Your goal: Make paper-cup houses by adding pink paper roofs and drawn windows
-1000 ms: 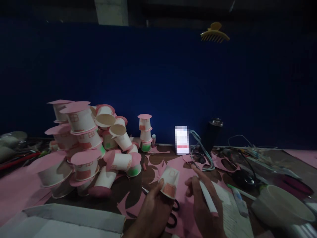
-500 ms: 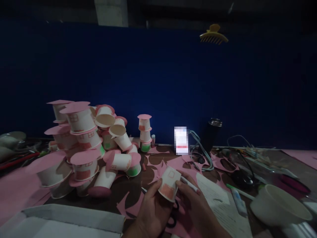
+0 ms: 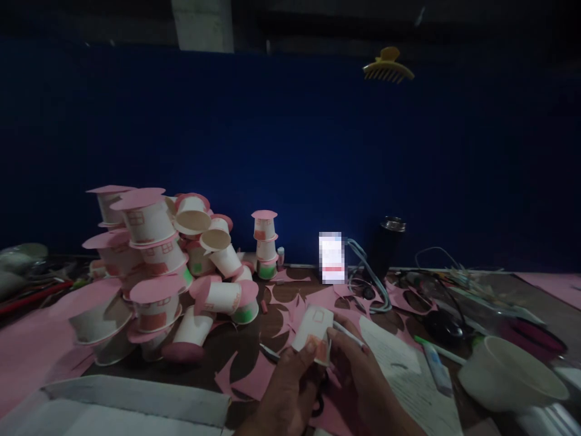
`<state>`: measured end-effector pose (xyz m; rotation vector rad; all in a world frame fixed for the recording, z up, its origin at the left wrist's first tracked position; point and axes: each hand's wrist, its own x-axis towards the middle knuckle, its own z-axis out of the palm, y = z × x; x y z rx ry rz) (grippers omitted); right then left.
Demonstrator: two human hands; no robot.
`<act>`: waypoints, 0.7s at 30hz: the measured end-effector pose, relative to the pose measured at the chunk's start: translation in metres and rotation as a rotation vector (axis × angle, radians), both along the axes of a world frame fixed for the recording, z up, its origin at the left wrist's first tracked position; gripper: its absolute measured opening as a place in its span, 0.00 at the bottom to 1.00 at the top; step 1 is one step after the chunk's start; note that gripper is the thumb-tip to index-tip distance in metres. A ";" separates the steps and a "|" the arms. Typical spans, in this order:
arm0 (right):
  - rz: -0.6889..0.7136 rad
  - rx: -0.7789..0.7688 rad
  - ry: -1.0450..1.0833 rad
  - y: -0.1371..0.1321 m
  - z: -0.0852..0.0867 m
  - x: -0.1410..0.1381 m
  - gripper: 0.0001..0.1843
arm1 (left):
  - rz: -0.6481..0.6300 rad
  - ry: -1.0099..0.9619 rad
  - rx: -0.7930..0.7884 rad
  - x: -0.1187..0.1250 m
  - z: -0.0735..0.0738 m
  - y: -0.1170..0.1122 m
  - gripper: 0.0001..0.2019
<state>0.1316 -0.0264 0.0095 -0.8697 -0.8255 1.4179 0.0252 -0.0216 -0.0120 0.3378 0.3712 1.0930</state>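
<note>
Tabletop: the dark brown tabletop (image 3: 236,354) is strewn with pink paper scraps (image 3: 247,380).
Pile: white paper cups with pink tops (image 3: 158,260) are heaped at the left.
Left hand (image 3: 290,387): closed around a small white paper cup (image 3: 313,327), held low in the middle.
Right hand (image 3: 358,381): closed on a thin white pen (image 3: 349,334), touching the cup.

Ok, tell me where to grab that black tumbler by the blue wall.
Best guess: wrap a hand round the mid-body of the black tumbler, coming from the front right. It stands upright, the blue wall is right behind and cables crowd its left.
</note>
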 end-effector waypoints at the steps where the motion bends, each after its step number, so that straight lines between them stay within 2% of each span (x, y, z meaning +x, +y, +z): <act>1: 0.001 -0.010 0.004 0.000 -0.001 0.001 0.14 | 0.003 0.017 0.021 0.001 0.000 -0.001 0.05; 5: 0.028 -0.056 0.026 0.001 -0.005 0.003 0.17 | -0.004 0.088 0.042 0.004 0.005 -0.004 0.07; 9: 0.047 -0.079 0.016 0.001 -0.005 0.001 0.20 | 0.045 0.066 0.044 0.007 0.012 -0.006 0.12; 13: 0.024 -0.005 -0.036 -0.002 -0.001 -0.004 0.18 | 0.057 0.105 -0.071 0.006 0.011 -0.005 0.08; 18: -0.148 0.037 -0.316 0.002 -0.004 -0.002 0.20 | 0.062 0.061 -0.141 0.001 0.001 0.001 0.08; 21: -0.304 0.041 -0.480 0.006 -0.008 0.005 0.23 | 0.007 -0.009 -0.165 -0.001 -0.001 0.004 0.09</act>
